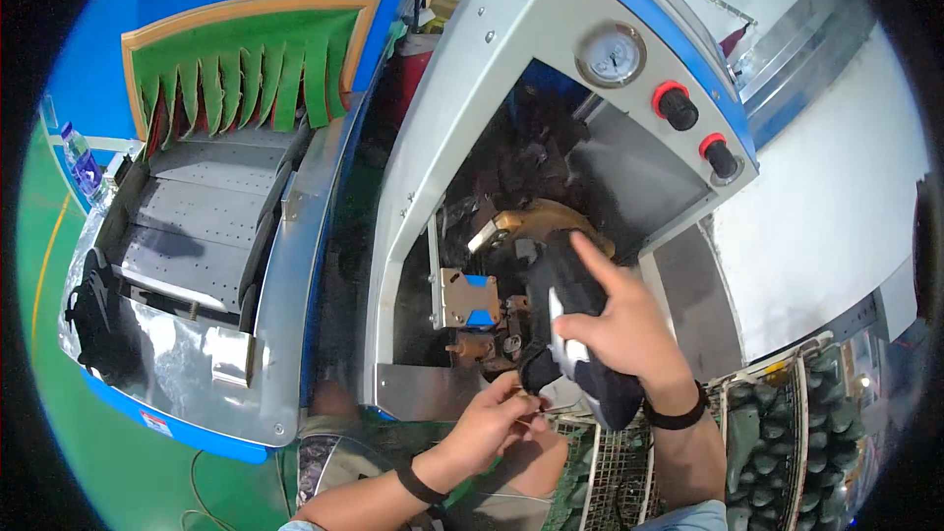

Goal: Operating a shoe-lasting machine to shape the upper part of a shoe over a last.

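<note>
A black shoe upper (563,280) with white side panels stands at a slant in front of the machine's opening. My right hand (629,329) grips it from the right, thumb across the white part and index finger stretched along the top. Low on the shoe's left, beside its dark collar flap, my left hand (500,425) is closed in a pinch; something thin shows at its fingertips, too small to name. Just past the shoe lies a curved brass-coloured machine part (551,219). To the shoe's left is a metal block (464,297) with blue inserts.
The grey machine housing (447,128) surrounds the work opening, with a pressure gauge (612,56) and two black-and-red knobs (677,106). At left, a metal conveyor (202,202) runs under green strips; another black shoe (98,320) and a bottle (84,167) are there. Wire racks (801,433) hold dark green shoe lasts.
</note>
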`<move>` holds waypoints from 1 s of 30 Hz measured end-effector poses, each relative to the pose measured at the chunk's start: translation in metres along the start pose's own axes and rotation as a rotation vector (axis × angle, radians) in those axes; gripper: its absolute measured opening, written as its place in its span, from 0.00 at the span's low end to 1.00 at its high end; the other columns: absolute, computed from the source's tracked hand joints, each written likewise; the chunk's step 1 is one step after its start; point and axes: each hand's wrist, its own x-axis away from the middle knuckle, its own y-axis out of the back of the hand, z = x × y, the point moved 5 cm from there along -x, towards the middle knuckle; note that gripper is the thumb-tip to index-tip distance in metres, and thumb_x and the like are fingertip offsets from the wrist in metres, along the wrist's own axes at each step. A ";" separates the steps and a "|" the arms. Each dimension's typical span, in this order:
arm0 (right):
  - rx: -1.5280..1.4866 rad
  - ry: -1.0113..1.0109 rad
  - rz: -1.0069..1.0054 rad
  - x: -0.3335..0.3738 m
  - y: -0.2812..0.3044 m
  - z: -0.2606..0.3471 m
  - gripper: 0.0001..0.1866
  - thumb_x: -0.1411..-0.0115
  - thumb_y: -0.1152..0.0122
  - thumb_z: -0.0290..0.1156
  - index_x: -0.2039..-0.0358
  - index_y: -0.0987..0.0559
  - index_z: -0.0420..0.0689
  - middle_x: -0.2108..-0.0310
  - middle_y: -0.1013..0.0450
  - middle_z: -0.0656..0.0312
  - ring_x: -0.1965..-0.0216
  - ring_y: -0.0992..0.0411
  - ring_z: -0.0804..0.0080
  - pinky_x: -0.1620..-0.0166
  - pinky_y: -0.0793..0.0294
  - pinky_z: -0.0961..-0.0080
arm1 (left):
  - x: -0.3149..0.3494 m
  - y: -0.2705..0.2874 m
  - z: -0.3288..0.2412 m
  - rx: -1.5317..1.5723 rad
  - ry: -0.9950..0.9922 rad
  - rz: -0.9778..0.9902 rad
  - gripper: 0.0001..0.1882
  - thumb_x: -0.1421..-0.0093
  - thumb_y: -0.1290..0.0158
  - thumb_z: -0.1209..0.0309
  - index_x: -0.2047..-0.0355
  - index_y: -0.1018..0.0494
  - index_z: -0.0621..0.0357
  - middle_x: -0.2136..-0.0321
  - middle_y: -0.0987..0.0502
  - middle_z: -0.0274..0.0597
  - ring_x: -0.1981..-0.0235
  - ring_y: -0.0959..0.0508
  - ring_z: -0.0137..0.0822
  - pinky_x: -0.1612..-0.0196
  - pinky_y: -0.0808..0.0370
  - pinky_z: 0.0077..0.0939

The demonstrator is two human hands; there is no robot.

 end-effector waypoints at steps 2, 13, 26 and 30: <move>0.167 0.003 0.008 -0.003 -0.003 0.012 0.47 0.51 0.32 0.42 0.29 0.39 0.56 0.54 0.29 0.33 0.50 0.28 0.36 0.45 0.29 0.55 | 0.002 0.005 -0.002 0.060 -0.023 0.009 0.14 0.34 0.53 0.73 0.48 0.32 0.60 0.60 0.23 0.40 0.68 0.22 0.29 0.65 0.25 0.25; 0.243 0.096 -0.174 -0.019 -0.002 0.005 0.42 0.46 0.37 0.42 0.30 0.38 0.53 0.51 0.28 0.35 0.50 0.28 0.36 0.47 0.28 0.52 | 0.021 0.027 -0.006 -0.193 -0.101 -0.003 0.13 0.32 0.56 0.70 0.54 0.28 0.66 0.68 0.22 0.38 0.70 0.24 0.26 0.67 0.28 0.20; 0.180 0.220 -0.491 0.064 -0.006 0.009 0.42 0.39 0.42 0.36 0.27 0.47 0.47 0.55 0.35 0.35 0.58 0.32 0.32 0.54 0.29 0.49 | 0.070 0.000 0.047 -0.390 -0.008 -0.088 0.15 0.35 0.44 0.63 0.56 0.24 0.64 0.66 0.21 0.39 0.69 0.26 0.29 0.63 0.28 0.26; 0.112 0.210 -0.653 0.139 -0.028 -0.009 0.40 0.38 0.40 0.34 0.29 0.45 0.40 0.46 0.37 0.33 0.45 0.35 0.34 0.42 0.36 0.51 | 0.072 0.008 0.040 -0.518 -0.009 0.013 0.19 0.29 0.51 0.59 0.49 0.27 0.61 0.61 0.22 0.36 0.61 0.23 0.27 0.54 0.26 0.23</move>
